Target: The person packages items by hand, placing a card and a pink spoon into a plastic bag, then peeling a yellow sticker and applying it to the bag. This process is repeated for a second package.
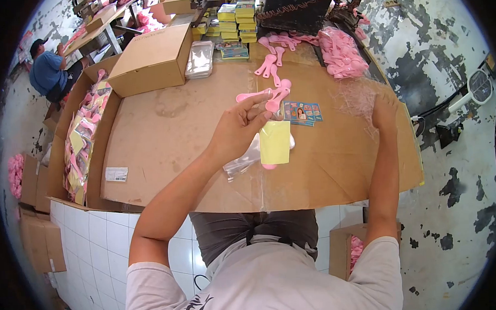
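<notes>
My left hand is closed in a pinch at the top of a clear bag with a yellow card in it, held above the cardboard-covered table. Just beyond its fingertips lie pink spoons. Beside them is a small stack of blue printed cards. Under my left wrist and the yellow card, clear plastic bags rest on the table. Away to the right, my right hand is over a heap of thin clear plastic; its fingers are partly hidden, and what they hold is not clear.
A long box of packed pink spoons lines the left edge. Behind stand a closed carton, stacked yellow cards and a bag of pink spoons. Another person sits at the far left. A fan is at the right.
</notes>
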`<state>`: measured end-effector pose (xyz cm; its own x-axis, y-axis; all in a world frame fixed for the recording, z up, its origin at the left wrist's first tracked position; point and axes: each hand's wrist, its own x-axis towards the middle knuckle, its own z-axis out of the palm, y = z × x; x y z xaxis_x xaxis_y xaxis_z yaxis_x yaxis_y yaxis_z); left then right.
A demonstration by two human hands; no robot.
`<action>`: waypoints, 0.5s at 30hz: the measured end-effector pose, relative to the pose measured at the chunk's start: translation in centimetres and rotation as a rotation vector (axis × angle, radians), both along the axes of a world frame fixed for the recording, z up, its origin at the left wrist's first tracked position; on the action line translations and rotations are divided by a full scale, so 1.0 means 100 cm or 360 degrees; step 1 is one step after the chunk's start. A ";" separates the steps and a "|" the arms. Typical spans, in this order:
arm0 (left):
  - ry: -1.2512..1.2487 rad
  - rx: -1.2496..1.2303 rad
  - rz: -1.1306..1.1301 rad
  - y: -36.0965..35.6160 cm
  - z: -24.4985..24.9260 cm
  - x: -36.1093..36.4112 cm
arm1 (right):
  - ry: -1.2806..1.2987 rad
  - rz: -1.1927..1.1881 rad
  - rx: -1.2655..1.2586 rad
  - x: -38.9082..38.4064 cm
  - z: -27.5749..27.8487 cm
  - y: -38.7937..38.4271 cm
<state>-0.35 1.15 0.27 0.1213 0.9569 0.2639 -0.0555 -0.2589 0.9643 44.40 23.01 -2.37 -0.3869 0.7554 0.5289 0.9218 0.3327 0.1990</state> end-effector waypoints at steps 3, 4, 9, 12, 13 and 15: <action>-0.0067 -0.0059 -0.0003 0.012 -0.011 -0.002 | 0.0411 0.0174 0.0119 -0.025 0.035 -0.027; -0.0090 -0.0106 -0.0010 0.014 -0.015 -0.002 | 0.0373 0.0156 0.0220 -0.044 0.047 -0.044; -0.0182 -0.0085 0.0042 0.013 -0.016 0.004 | 0.1101 0.0529 -0.0593 -0.141 0.059 -0.101; -0.0093 -0.0078 0.0053 0.011 -0.017 0.003 | 0.1172 0.1083 -0.1195 -0.197 0.056 -0.141; -0.0042 -0.0076 0.0050 0.011 -0.015 0.002 | 0.1236 0.1138 -0.1319 -0.207 0.053 -0.147; -0.0100 -0.0106 0.0041 0.009 -0.013 0.003 | 0.1360 0.1251 -0.1572 -0.220 0.044 -0.152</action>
<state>-0.02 2.05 -1.03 0.0816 0.9752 0.2059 -0.1105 -0.1965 0.9743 22.37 7.84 2.05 -0.6958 0.6843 0.2180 0.1732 0.4545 -0.8738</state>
